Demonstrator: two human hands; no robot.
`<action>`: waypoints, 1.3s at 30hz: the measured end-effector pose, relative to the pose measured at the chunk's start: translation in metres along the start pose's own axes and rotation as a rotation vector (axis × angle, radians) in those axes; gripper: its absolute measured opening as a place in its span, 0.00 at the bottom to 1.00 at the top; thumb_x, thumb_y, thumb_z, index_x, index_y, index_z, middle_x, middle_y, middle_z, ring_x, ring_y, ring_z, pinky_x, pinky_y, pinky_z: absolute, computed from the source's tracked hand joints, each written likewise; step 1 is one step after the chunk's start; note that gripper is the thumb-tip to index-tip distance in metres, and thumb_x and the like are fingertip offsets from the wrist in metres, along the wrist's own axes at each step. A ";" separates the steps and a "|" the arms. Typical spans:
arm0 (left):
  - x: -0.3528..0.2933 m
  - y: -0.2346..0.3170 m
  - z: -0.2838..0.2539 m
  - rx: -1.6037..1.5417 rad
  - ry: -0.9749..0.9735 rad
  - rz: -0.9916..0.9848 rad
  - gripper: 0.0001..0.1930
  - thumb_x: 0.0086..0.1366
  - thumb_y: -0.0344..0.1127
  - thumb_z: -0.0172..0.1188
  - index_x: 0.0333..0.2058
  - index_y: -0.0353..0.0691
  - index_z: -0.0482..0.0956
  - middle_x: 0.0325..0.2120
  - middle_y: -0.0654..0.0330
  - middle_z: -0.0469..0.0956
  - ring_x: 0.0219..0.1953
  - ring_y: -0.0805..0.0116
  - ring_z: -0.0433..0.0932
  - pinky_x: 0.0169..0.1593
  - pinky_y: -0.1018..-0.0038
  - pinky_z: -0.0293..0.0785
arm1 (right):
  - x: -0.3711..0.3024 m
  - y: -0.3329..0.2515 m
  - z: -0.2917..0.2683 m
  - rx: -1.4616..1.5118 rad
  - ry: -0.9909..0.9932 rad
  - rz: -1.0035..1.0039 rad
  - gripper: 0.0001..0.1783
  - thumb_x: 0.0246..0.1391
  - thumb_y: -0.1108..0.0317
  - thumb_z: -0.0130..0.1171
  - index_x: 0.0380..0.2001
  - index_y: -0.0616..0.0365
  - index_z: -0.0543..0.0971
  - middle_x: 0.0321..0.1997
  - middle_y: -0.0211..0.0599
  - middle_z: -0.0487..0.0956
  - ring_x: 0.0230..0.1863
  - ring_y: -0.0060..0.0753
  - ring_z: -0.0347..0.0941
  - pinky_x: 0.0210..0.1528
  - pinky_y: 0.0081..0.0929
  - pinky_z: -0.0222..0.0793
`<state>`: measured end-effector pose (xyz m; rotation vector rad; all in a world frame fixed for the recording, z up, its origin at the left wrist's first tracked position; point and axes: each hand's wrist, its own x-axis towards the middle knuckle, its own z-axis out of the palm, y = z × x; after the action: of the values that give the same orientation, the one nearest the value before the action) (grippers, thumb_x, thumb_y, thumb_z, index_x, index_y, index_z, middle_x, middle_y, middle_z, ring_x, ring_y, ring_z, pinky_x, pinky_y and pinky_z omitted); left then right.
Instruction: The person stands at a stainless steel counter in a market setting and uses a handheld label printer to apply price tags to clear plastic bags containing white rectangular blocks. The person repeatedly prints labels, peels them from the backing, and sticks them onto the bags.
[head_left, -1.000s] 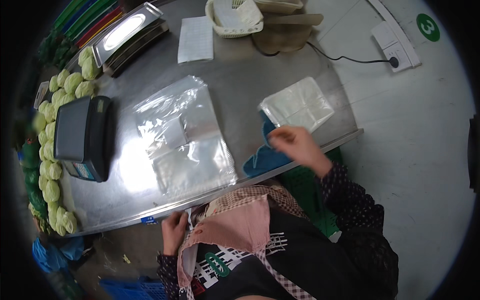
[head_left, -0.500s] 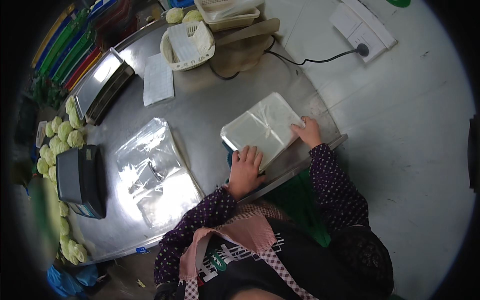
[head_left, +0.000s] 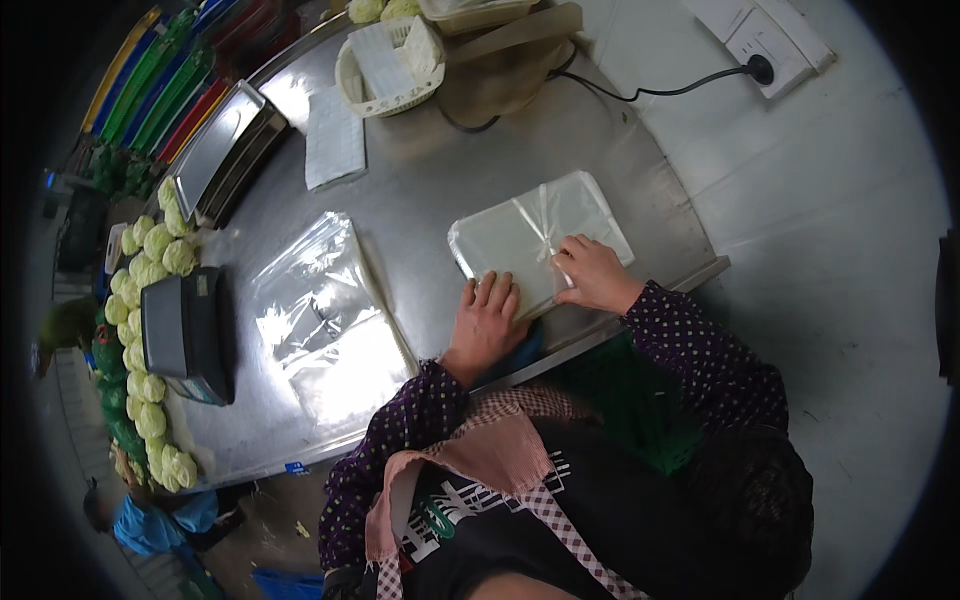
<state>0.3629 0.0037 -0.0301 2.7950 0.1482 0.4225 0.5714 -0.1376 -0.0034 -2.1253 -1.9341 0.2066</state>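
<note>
A flat bundle of clear plastic bags point(head_left: 495, 240) lies at the table's near right, with a whitish tie band point(head_left: 541, 212) crossed over its middle. My left hand point(head_left: 485, 325) rests on the bundle's near left edge, fingers laid flat. Bent over the near right part of the bundle, my right hand point(head_left: 597, 275) has thumb and fingers closed at the band where it runs toward me. The exact grip is partly hidden by the fingers. To the left, a second stack of clear plastic bags point(head_left: 335, 350) lies loose and shiny. Something blue point(head_left: 522, 352) shows beside my left hand.
Cabbages point(head_left: 152, 388) line the table's left edge beside a dark scale point(head_left: 183, 335) and a flat metal-topped scale point(head_left: 222, 150). A white basket point(head_left: 365, 103) and a pale folded sheet point(head_left: 335, 150) are farther back. A black cable point(head_left: 660, 93) runs to a wall socket. A person in blue point(head_left: 150, 522) is at lower left.
My right hand has moved left from the bundle's right corner to the tie band. My left hand stays at the near left edge. The whole view has shifted slightly.
</note>
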 end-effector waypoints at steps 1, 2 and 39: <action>-0.003 -0.005 0.001 -0.070 0.037 -0.035 0.37 0.48 0.42 0.71 0.55 0.33 0.69 0.58 0.46 0.68 0.61 0.46 0.67 0.63 0.51 0.64 | -0.001 0.001 0.003 -0.019 -0.011 -0.052 0.26 0.39 0.58 0.71 0.43 0.58 0.78 0.39 0.41 0.73 0.46 0.46 0.72 0.47 0.37 0.71; -0.007 -0.008 0.002 -0.141 0.076 -0.069 0.37 0.48 0.42 0.71 0.56 0.32 0.69 0.58 0.45 0.68 0.62 0.46 0.66 0.63 0.53 0.65 | 0.000 0.001 0.006 -0.039 -0.022 -0.104 0.27 0.38 0.58 0.72 0.43 0.57 0.78 0.38 0.40 0.73 0.44 0.46 0.72 0.47 0.38 0.71; -0.001 -0.075 0.048 -1.076 0.486 -0.764 0.20 0.53 0.33 0.65 0.46 0.34 0.80 0.35 0.47 0.83 0.38 0.59 0.81 0.45 0.66 0.76 | 0.025 -0.049 -0.016 0.489 0.078 -0.303 0.06 0.43 0.75 0.63 0.25 0.61 0.76 0.23 0.46 0.75 0.24 0.52 0.74 0.27 0.42 0.69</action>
<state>0.3725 0.0606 -0.0981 1.4054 0.7833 0.6874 0.5313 -0.1101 0.0276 -1.4938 -1.8895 0.4720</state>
